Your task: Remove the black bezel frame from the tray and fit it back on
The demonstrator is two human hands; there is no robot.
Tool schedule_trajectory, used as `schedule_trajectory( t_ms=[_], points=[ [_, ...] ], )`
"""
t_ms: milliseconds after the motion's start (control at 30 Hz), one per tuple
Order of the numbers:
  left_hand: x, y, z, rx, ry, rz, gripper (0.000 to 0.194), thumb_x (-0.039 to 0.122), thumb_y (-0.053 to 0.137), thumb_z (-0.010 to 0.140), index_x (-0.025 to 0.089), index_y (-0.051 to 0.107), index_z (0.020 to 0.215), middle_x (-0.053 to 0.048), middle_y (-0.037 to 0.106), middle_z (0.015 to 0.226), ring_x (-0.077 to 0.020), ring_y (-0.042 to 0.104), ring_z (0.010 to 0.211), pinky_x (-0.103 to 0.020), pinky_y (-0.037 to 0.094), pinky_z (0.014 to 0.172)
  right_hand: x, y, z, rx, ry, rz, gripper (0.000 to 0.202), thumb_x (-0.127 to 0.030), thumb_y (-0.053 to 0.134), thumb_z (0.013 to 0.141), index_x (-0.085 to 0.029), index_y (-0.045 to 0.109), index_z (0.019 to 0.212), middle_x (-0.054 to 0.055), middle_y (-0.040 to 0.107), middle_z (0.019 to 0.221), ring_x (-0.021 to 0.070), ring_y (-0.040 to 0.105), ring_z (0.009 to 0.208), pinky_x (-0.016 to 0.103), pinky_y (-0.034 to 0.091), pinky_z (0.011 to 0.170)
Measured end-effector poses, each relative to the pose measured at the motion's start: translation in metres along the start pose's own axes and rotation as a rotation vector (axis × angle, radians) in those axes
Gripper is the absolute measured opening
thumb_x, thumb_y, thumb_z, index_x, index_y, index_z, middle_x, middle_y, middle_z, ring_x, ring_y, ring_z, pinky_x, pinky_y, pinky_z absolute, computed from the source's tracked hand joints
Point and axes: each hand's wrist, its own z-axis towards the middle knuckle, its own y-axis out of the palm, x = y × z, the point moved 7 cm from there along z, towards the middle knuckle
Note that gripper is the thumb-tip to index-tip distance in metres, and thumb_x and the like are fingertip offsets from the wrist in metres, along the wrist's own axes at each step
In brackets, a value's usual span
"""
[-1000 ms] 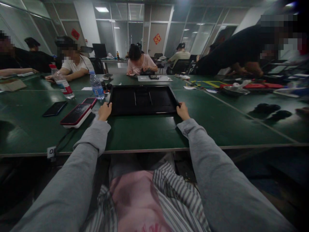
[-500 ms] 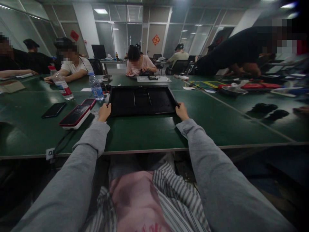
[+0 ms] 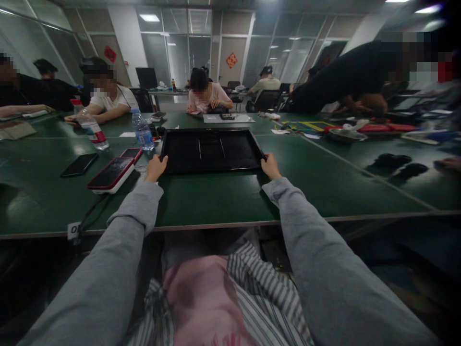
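A black rectangular tray (image 3: 183, 153) with a raised rim lies on the green table (image 3: 216, 202) in front of me. Two thin pale lines show on its dark surface. My left hand (image 3: 156, 167) is closed on the tray's left edge near the front corner. At the right edge, my right hand (image 3: 271, 166) grips the rim in the same way. The fingertips under and behind the rim are partly hidden.
Left of the tray are a water bottle (image 3: 143, 129), a red-capped bottle (image 3: 92, 129), a dark phone (image 3: 79, 165) and a red-edged device (image 3: 111, 174). Black objects (image 3: 392, 161) and a metal bowl (image 3: 347, 136) are at right. People sit across the table.
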Motion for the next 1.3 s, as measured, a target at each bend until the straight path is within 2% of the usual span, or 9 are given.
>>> schedule_trajectory(
  t_ms=[267,433,567,833,967,1167,1300],
  points=[
    [0.013,-0.01,-0.017,-0.051,-0.007,-0.028,0.073,0.062,0.07,0.088,0.014,0.053,0.141,-0.024,0.067,0.136,-0.0402,0.061,0.132,-0.046,0.049,0.104,0.003,0.0,0.001,0.007,-0.003,0.002,0.037,-0.025,0.051,0.084,-0.017,0.056,0.12,0.019,0.067,0.124,0.0313,0.062,0.119,0.051,0.046,0.111],
    [0.015,-0.012,-0.019,-0.051,-0.008,-0.034,0.078,0.062,0.073,0.086,0.014,0.05,0.143,-0.024,0.066,0.137,-0.0414,0.06,0.133,-0.048,0.049,0.104,0.005,0.002,0.002,0.0,-0.002,-0.01,0.043,-0.019,0.049,0.082,-0.015,0.055,0.124,0.02,0.067,0.126,0.031,0.062,0.12,0.05,0.045,0.112],
    [0.015,-0.01,-0.018,-0.051,0.007,-0.045,0.08,0.064,0.072,0.086,0.014,0.049,0.144,-0.024,0.067,0.136,-0.0413,0.06,0.133,-0.048,0.05,0.104,0.007,0.002,0.003,0.0,0.003,-0.003,0.04,-0.021,0.05,0.084,-0.015,0.055,0.123,0.02,0.067,0.126,0.0309,0.062,0.12,0.05,0.045,0.112],
    [0.009,-0.005,-0.012,-0.057,-0.012,-0.024,0.078,0.065,0.07,0.087,0.013,0.05,0.142,-0.025,0.064,0.14,-0.0397,0.06,0.134,-0.045,0.048,0.105,0.009,0.004,0.005,0.009,-0.008,0.012,0.04,-0.021,0.05,0.082,-0.016,0.055,0.121,0.021,0.067,0.126,0.0312,0.062,0.12,0.052,0.046,0.111],
    [0.001,0.001,-0.003,-0.029,-0.02,-0.074,0.068,0.064,0.061,0.094,0.012,0.054,0.138,-0.024,0.067,0.136,-0.0382,0.062,0.131,-0.045,0.048,0.105,0.01,0.005,0.006,0.011,0.009,0.042,0.04,-0.026,0.053,0.083,-0.017,0.056,0.121,0.019,0.068,0.124,0.0312,0.062,0.121,0.053,0.046,0.111],
    [-0.01,0.012,0.012,-0.008,-0.023,-0.121,0.063,0.058,0.057,0.097,0.01,0.056,0.14,-0.025,0.065,0.138,-0.037,0.06,0.133,-0.046,0.046,0.108,0.005,0.002,0.006,0.008,-0.038,0.099,0.053,-0.023,0.053,0.079,-0.016,0.055,0.132,0.017,0.067,0.127,0.031,0.06,0.126,0.056,0.043,0.115],
    [-0.012,0.011,0.016,0.024,-0.007,-0.123,0.059,0.055,0.054,0.099,0.009,0.061,0.136,-0.025,0.066,0.136,-0.0373,0.062,0.131,-0.046,0.046,0.107,-0.001,0.0,0.004,0.001,-0.068,0.119,0.054,-0.022,0.055,0.077,-0.017,0.058,0.131,0.014,0.067,0.125,0.0301,0.06,0.125,0.056,0.042,0.116]
  ],
)
